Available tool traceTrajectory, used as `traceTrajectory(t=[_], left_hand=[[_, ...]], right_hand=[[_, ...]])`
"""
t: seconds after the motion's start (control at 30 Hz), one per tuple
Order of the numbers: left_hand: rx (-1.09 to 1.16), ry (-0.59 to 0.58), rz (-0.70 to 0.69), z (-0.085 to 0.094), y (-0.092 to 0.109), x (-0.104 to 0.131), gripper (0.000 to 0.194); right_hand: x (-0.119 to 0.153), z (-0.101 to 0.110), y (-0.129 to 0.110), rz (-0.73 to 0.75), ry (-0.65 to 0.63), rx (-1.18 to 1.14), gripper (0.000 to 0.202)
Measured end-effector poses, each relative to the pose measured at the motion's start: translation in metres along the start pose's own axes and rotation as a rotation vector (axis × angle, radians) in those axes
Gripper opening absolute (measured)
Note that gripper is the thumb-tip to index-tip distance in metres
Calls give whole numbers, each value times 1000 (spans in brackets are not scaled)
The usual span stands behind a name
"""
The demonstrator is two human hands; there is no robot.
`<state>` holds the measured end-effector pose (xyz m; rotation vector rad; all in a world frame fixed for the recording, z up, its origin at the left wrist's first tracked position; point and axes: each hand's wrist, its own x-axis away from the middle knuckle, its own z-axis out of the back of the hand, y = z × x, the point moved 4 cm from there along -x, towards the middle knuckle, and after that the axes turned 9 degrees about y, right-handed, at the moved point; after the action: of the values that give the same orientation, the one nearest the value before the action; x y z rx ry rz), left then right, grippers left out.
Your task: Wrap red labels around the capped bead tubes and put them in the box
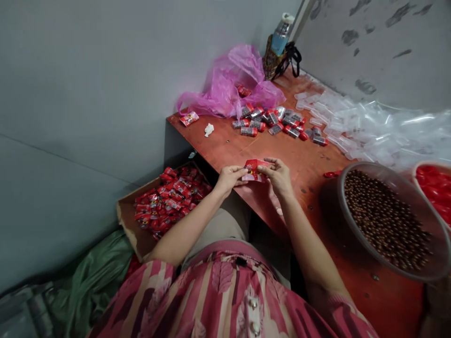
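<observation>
Between my two hands, over the near edge of the red-brown table (pixel 218 143), is a small red printed wrapper (pixel 254 170). My left hand (pixel 230 179) pinches its left side between thumb and fingers. My right hand (pixel 277 174) grips its right side, thumb on the front. Beyond my hands lies a pile of small clear tubes with red caps and dark contents (pixel 257 126). A single red printed packet (pixel 189 119) sits at the table's left corner, beside a crumpled white scrap (pixel 209 129).
At right stand a bowl of brown beads (pixel 387 220) and a tub of red caps (pixel 435 188). Clear empty tubes (pixel 352 122) are heaped behind. A pink bag (pixel 232 89) and bottle (pixel 282 35) stand at the back. Lower left is a carton of red packets (pixel 128 220).
</observation>
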<state>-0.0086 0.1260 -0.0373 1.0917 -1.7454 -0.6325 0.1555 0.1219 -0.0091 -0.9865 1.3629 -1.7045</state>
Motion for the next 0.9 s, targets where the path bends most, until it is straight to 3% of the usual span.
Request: traceTrajectory(t=[0.13, 0.23, 0.3, 0.4, 0.47, 0.6, 0.8, 0.9], left_hand=[[76, 66, -12, 6, 1, 0, 26], [80, 85, -37, 5, 3, 0, 30], [100, 81, -65, 3, 5, 1, 32], [137, 23, -94, 0, 9, 4, 35], [128, -23, -82, 0, 11, 6, 34], [49, -36, -57, 9, 14, 5, 33], [-43, 79, -113, 27, 13, -5, 38], [1, 35, -79, 25, 11, -6, 40]], right_hand=[[-9, 12, 2, 241, 100, 434, 38], [-6, 11, -11, 389, 142, 471, 35], [-3, 1, -17, 339, 44, 311, 37], [3, -21, -20, 135, -191, 49, 45], [4, -32, -21, 50, -245, -22, 48], [3, -37, -21, -42, -221, -18, 46], [-5, -21, -19, -69, -124, 102, 45], [-6, -23, -20, -95, -120, 79, 44]])
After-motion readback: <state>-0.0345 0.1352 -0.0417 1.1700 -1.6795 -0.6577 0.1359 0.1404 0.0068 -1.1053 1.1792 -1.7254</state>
